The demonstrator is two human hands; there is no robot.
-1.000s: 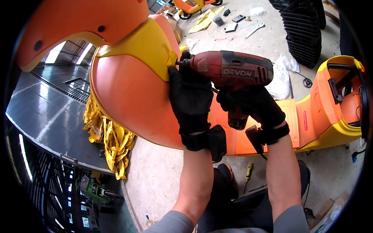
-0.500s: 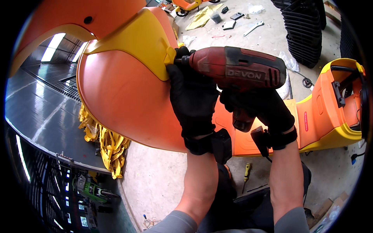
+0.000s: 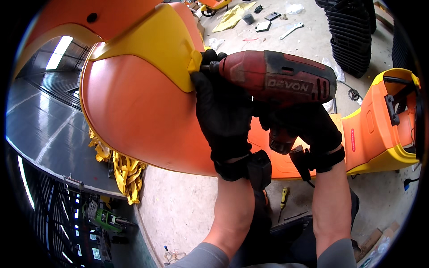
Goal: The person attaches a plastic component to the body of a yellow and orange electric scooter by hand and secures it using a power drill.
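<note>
A red and black cordless power driver (image 3: 286, 73) lies level, gripped at its handle by my gloved right hand (image 3: 308, 125). Its bit points left and meets the small tab at the end of a yellow trim panel (image 3: 156, 40). My gloved left hand (image 3: 225, 111) is closed at that tab, thumb below the bit and fingertips above it. The driver hides part of those fingers, and the screw point itself cannot be made out. The yellow panel lies on the large orange curved body shell (image 3: 138, 107) of a scooter.
On the right is the orange and yellow seat section (image 3: 371, 120). Black stacked crates (image 3: 351, 40) stand behind. A wrench (image 3: 291, 30) lies on the far floor, a yellow screwdriver (image 3: 283, 201) on the near floor. Yellow parts (image 3: 127, 176) are heaped at the left.
The driver has shifted slightly right in view, its rear end a little lower, while the bit stays at the yellow tab. The shell sits slightly farther left in view. Both hands keep their holds.
</note>
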